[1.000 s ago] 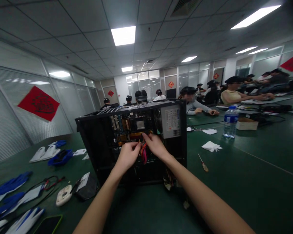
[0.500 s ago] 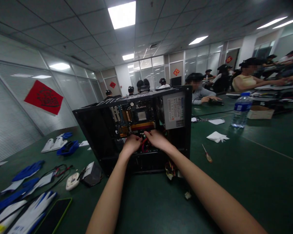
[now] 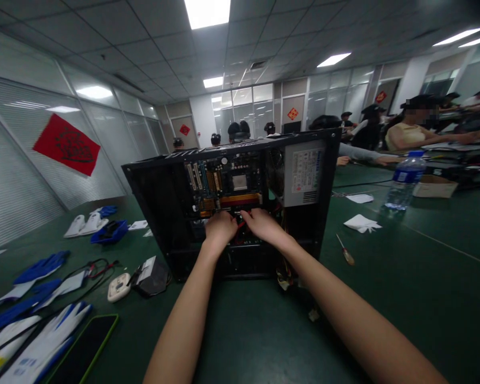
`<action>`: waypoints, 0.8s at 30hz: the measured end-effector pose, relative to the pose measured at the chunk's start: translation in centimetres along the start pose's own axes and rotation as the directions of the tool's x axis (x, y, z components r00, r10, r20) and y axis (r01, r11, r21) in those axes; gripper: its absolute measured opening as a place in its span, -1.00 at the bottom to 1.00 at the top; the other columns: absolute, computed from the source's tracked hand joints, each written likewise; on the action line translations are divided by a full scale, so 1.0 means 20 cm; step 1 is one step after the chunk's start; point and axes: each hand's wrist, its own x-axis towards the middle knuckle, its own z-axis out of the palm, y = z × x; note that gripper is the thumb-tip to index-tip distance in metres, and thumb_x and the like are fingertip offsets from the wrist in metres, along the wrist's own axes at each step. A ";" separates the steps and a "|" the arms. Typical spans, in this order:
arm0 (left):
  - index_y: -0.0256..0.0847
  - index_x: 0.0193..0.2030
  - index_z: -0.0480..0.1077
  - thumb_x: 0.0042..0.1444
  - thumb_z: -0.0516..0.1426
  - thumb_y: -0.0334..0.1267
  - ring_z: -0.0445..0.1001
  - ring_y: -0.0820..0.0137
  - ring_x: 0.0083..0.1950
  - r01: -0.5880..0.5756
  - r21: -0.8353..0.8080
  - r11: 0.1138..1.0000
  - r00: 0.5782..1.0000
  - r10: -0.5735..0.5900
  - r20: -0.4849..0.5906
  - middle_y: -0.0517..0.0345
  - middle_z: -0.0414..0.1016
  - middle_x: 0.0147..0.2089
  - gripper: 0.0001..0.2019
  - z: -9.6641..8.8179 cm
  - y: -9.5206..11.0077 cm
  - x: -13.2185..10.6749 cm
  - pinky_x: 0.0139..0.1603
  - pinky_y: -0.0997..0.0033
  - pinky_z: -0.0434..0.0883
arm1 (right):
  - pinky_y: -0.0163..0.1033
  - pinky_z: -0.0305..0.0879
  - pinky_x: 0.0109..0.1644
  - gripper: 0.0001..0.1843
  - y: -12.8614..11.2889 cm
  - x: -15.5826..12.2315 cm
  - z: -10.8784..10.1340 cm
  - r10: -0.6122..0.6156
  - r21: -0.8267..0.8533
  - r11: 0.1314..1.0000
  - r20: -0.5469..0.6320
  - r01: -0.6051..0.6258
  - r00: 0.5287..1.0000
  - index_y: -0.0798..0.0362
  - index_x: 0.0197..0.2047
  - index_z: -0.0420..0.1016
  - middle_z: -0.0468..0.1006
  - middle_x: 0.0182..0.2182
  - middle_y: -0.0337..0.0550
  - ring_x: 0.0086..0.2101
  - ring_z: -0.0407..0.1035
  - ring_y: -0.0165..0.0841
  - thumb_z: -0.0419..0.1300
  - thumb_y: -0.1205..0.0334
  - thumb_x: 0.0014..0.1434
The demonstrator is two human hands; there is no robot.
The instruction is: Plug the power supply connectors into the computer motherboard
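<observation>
A black computer case (image 3: 146,208) stands open in front of me, its motherboard (image 3: 246,166) and silver power supply (image 3: 304,173) showing. Both my hands reach into its lower middle, just below the orange and red memory slots (image 3: 240,201). A red cable (image 3: 242,224) runs between my fingertips. My right hand (image 3: 263,224) pinches that cable. My left hand (image 3: 221,228) is closed beside it, fingers curled; what lies in its fingertips is hidden. Loose power cables with connectors (image 3: 284,277) hang at the case's lower right.
To the left lie blue-and-white gloves (image 3: 44,346), a green-edged phone (image 3: 86,346), a white round device (image 3: 119,288) and a dark boxy part (image 3: 152,277). On the right are a screwdriver (image 3: 346,252), a crumpled tissue (image 3: 362,223) and a water bottle (image 3: 404,181). People sit beyond.
My view has shifted slightly, and the case's right side stands further right. The red cable's loop has drawn flatter between my hands. A co-worker's arm at the right has stretched out.
</observation>
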 end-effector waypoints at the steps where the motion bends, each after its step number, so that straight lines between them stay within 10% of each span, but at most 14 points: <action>1: -0.25 -0.24 0.59 0.24 0.05 -0.14 0.61 0.06 -0.08 -0.009 0.005 1.000 1.000 0.009 -0.006 -0.20 0.64 -0.16 -0.69 0.00 0.00 0.00 -0.16 0.26 0.44 | -0.25 0.19 -0.27 -0.48 0.00 0.00 0.01 0.002 -0.006 1.000 -0.004 -0.002 1.000 0.20 -0.24 0.60 0.65 -0.27 0.17 -0.23 0.55 -0.15 -0.06 0.02 0.44; 24: -0.18 -0.37 0.59 0.25 0.05 -0.12 0.57 0.27 -0.23 -0.140 -0.284 0.949 0.983 0.167 0.076 -0.03 0.65 -0.29 -0.66 0.09 -0.14 0.06 -0.30 0.41 0.29 | -0.35 0.12 -0.46 -0.71 0.02 0.04 0.07 0.154 0.452 0.879 0.025 -0.149 0.988 0.10 -0.40 0.39 0.48 -0.56 -0.22 -0.56 0.38 -0.40 0.11 0.20 0.37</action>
